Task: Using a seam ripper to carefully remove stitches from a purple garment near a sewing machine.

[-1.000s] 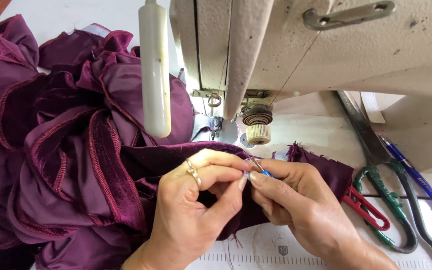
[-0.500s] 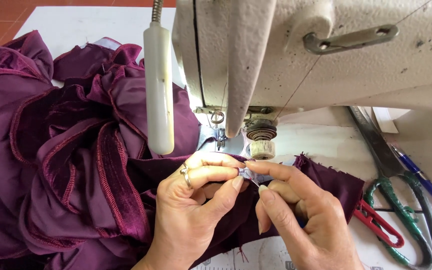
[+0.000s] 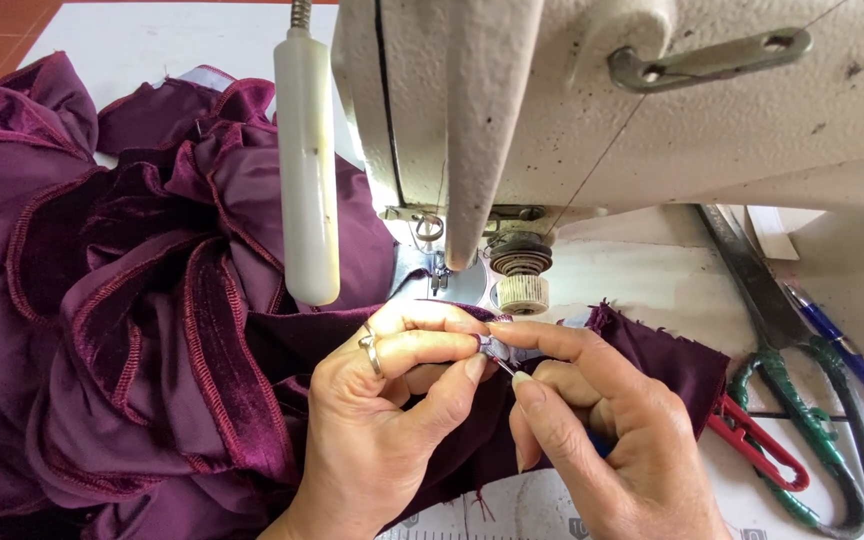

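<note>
Left hand [image 3: 392, 420] and right hand [image 3: 592, 430] meet, both pinching the purple cloth [image 3: 152, 300] below the sewing machine [image 3: 572, 120]; scissors [image 3: 802, 400] lie at the table's right edge.

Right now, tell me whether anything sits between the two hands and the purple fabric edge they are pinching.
Nothing visible does. The left hand and right hand both touch the purple fabric directly, with a small blue tool pinched between their fingertips.

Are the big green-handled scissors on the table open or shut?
Shut: the scissors lie flat right of the right hand, blades together in one line.
</note>
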